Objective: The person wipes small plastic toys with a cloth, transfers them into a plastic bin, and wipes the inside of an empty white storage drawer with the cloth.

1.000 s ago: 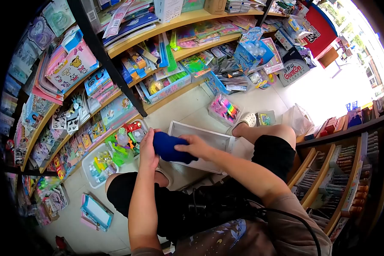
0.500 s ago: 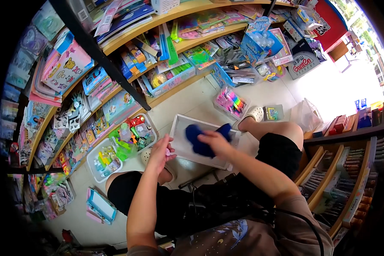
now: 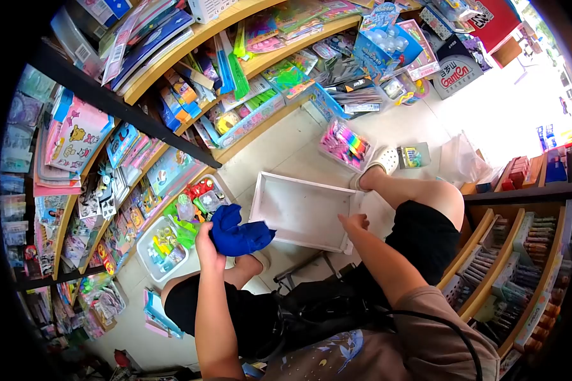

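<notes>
A crumpled dark-blue cloth [image 3: 238, 232] is in my left hand [image 3: 208, 246], whose fingers are closed round its left end. The cloth hangs over the left front corner of a shallow white tray [image 3: 302, 206]. Inside, the tray's pale bottom has faint smudges. At the tray's right wall is my right hand [image 3: 354, 223], thumb toward the inside and fingers bent on the outer side, gripping the edge. Below the tray a dark metal frame [image 3: 299, 270] shows between my knees.
Left of the tray stand a white bin of small toys [image 3: 162, 247] and a second toy bin [image 3: 204, 193]. A clear box of colourful pens [image 3: 344, 145] sits beyond the tray near my shoe [image 3: 382, 160]. Packed shelves [image 3: 254, 63] curve round the left; a pen rack [image 3: 508, 267] is on the right.
The blue cloth has passed from my right hand to my left. My right hand has moved right to the tray's edge. The small pink item at my left fingers no longer shows.
</notes>
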`<state>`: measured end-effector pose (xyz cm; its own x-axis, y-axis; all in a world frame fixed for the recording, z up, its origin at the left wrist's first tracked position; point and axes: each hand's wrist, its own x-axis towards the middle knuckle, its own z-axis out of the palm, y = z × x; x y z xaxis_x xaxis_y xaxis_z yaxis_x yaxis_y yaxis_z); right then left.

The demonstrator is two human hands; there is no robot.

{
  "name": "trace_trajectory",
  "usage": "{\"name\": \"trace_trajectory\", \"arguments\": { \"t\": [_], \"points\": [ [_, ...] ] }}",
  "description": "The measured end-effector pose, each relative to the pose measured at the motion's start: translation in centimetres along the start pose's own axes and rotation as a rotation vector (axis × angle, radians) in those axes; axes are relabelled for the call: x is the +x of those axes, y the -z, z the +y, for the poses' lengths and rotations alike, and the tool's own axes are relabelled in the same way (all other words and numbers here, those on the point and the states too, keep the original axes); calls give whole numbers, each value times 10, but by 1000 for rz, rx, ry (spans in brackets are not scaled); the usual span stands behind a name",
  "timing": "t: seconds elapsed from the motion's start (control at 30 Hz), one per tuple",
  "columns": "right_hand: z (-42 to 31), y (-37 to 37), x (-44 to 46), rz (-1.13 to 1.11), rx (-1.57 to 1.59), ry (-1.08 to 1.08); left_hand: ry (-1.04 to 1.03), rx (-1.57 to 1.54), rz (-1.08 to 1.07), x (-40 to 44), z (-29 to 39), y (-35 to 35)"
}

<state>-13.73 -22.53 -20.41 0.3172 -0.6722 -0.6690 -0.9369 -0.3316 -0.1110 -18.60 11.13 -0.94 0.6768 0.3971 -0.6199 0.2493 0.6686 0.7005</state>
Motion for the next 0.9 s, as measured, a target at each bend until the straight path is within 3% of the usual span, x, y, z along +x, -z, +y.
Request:
{"name": "trace_trajectory", "arguments": {
  "t": [0.1, 0.2, 0.4, 0.5, 0.6, 0.7, 0.8, 0.9],
  "points": [
    [7, -7, -2, -160, 20, -84, 5, -16, 52, 11, -4, 15],
    [14, -9, 12, -140, -36, -42, 9, -14, 90, 17, -6, 21],
    [34, -33, 66, -350, -175, 102, -3, -4, 113, 11, 4, 7],
    [25, -29, 45, -322, -145, 160, -18, -25, 123, 22, -3, 25],
    [26, -36, 33, -139, 2, 305, -27, -52, 121, 24, -5, 30],
    [14, -18, 0, -130, 299, 397, -29, -67, 110, 14, 1, 20],
    [8, -34, 11, 28, 483, 568, -32, -93, 83, 16, -1, 27],
    [1, -18, 7, -85, 430, 369, -53, -95, 88, 16, -2, 33]
  ]
}}
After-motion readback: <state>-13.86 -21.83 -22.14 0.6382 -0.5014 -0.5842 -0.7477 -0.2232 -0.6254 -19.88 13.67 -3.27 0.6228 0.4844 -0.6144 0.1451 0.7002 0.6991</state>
